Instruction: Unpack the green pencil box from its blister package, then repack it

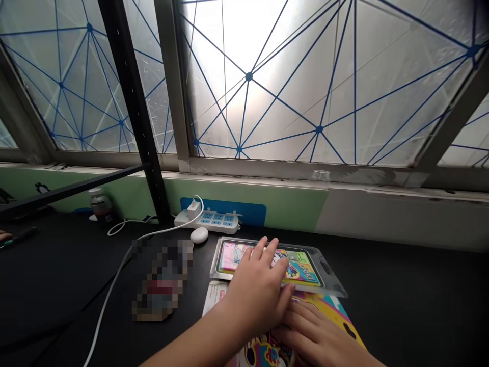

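Observation:
A clear plastic blister pack (328, 278) with bright cartoon cards (303, 267) inside lies on the black table. My left hand (257, 290) rests over its near edge, fingers stretched out and touching the pack's front. Below the pack lies a large colourful printed sheet (324, 306), yellow and pink with cartoon drawings. On this sheet my right hand (317, 329) lies flat with fingers extended, its fingertips close against my left hand's thumb and wrist. Both hands cover much of the sheet's middle, and neither is closed around anything.
A white power strip (219, 220) with a plugged-in charger (194, 209) sits by the wall. Its white cable (110, 295) runs across the table at left. Nearby are a white round case (199, 235), a blurred-out object (162, 283) and a bottle (101, 204). At far left shows another person's hand (4, 237).

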`<state>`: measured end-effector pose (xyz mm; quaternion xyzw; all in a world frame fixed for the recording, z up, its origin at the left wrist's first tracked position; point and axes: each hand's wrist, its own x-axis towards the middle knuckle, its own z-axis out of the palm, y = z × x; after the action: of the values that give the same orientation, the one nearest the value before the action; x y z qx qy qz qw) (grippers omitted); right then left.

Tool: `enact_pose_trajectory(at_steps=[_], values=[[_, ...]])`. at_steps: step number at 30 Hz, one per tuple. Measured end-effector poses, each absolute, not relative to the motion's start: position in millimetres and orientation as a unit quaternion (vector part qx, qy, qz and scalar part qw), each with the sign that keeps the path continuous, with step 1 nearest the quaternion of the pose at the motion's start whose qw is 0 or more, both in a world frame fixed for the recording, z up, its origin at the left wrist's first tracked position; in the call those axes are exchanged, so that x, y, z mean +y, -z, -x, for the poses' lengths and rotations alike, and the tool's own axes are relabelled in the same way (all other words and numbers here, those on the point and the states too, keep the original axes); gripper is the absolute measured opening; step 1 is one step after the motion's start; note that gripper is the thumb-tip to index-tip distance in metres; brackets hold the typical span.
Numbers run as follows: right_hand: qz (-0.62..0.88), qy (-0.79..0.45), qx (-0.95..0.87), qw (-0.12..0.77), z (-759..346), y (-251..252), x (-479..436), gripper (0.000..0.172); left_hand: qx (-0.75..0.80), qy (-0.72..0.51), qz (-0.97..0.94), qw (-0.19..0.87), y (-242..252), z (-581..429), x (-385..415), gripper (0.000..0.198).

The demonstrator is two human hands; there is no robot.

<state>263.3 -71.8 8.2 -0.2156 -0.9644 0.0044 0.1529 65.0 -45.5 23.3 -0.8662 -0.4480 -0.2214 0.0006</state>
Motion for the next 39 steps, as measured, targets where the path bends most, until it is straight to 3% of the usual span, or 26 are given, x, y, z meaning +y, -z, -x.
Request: enact_pose_trajectory(at_steps=[3,7,19,27,33,39], values=[[0.279,-0.095,-0.95,0.099,-264.1,-14.0,-74.4,0.064,-0.471,0.198,0.859,-0.015,-17.9,-74.7,-25.4,0.049],[0.281,-0.159,-0.944,0.059,-275.8,-5.8,-71.3,0.071,-0.485,0.172,0.855,-0.058,-6.5,-60.0,-8.8,0.056],[0.428,-0.13,-0.886,0.125,-268.6,13.3,-77.3,0.055,-0.472,0.138,0.869,-0.061,7.9,-3.4,-19.6,0.056],[0.495,-0.013,-0.852,0.169,-266.5,22.9,-82.0,0.036,-0.478,0.136,0.867,-0.043,12.5,-5.9,-24.3,0.061],[0.514,-0.117,-0.836,0.152,-263.7,9.1,-86.6,0.022,-0.489,0.153,0.856,-0.066,11.0,-4.8,-23.9,0.061],[0.518,-0.158,-0.823,0.171,-290.6,-12.6,-70.8,0.028,-0.48,0.149,0.859,-0.1,4.3,0.3,-26.7,0.052]])
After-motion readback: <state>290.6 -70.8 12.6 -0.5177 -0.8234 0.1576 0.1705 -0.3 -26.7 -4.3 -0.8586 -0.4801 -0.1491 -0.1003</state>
